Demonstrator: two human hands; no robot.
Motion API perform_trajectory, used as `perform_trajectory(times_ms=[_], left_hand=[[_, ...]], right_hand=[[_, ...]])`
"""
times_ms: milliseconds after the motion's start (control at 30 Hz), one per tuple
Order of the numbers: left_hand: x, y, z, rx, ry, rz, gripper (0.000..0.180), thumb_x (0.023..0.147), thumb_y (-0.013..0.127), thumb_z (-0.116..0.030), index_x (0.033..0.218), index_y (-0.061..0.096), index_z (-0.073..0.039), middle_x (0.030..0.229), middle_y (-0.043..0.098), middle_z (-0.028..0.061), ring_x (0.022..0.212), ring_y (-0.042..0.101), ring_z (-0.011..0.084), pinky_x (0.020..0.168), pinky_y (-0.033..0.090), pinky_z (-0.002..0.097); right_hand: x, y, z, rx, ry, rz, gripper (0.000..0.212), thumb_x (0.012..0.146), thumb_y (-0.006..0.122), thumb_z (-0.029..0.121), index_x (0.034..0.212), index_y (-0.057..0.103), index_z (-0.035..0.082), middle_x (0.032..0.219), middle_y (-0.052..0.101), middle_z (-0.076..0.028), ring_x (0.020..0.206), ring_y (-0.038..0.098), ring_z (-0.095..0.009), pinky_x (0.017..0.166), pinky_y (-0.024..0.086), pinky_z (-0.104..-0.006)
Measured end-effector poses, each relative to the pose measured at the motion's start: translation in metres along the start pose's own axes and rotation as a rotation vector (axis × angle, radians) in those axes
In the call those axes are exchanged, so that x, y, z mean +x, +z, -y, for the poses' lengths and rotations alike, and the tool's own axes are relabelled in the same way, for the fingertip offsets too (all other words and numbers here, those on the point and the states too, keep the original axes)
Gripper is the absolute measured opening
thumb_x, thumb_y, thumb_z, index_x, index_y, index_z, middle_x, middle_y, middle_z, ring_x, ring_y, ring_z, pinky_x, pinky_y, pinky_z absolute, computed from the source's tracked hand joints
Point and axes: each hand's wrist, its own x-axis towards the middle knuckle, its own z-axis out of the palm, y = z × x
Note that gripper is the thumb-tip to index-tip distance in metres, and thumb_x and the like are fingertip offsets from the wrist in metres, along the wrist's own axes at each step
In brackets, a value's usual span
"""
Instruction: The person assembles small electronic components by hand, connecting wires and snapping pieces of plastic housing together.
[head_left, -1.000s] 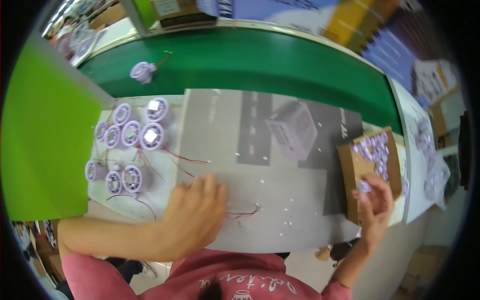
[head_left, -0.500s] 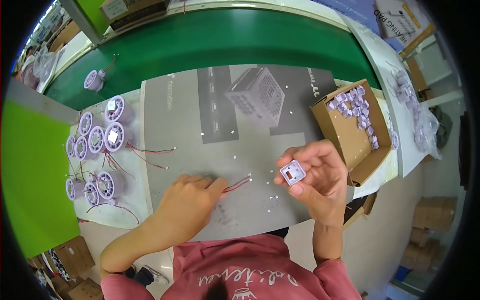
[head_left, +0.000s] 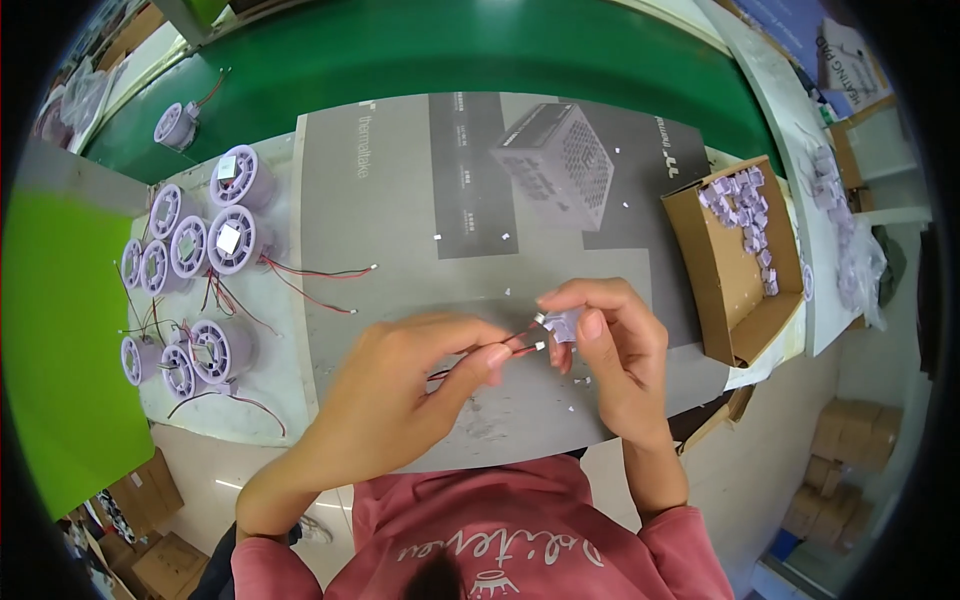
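My left hand (head_left: 410,372), on the near part of the desk (head_left: 255,415), has its thumb and forefinger pinched together on thin red-and-black wires (head_left: 523,332) tipped with small white plugs (head_left: 540,346). Two plugs stick out to the right. My right hand (head_left: 628,375) faces it, fingers curled and partly spread, the thumb and fingertips gripping a small pale-purple plastic piece (head_left: 563,326). The upper plug is right at that piece's left edge; I cannot tell whether it sits inside.

Both hands are above a large grey printed cardboard sheet (head_left: 390,230) dotted with tiny white bits (head_left: 437,237). To its left, nine round pale-purple plastic housings with slotted faces (head_left: 235,240) stand close together, trailing red and black leads; two bear bright white squares. Another pale-purple housing with a lead (head_left: 175,127) is on the long green surface (head_left: 450,60) beyond. To my right, an open brown cardboard box (head_left: 742,305) holds a heap of small pale-purple pieces (head_left: 745,205).
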Motion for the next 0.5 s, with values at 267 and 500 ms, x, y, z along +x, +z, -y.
perform_trajectory(times_ms=[267,500], left_hand=[[0.002,-0.004,0.005,0.028,0.126,-0.048,0.015,0.094,0.065,-0.008,0.105,0.074,-0.005,0.085,0.069,0.0071,0.079,0.059,0.0163,0.072,0.047,0.0296],[0.003,-0.005,0.005,-0.037,0.087,-0.064,0.008,0.089,0.070,-0.005,0.095,0.074,-0.002,0.085,0.069,0.0071,0.081,0.060,0.0148,0.073,0.046,0.0272]], right_hand=[[0.001,-0.003,-0.005,-0.371,-0.221,0.027,0.031,0.087,0.067,-0.005,0.117,0.066,-0.001,0.107,0.066,-0.011,0.083,0.062,-0.017,0.069,0.052,-0.0263],[0.006,-0.002,0.000,-0.535,-0.322,-0.065,0.036,0.076,0.078,-0.004,0.110,0.069,-0.001,0.105,0.069,-0.014,0.082,0.066,-0.018,0.066,0.057,-0.0293]])
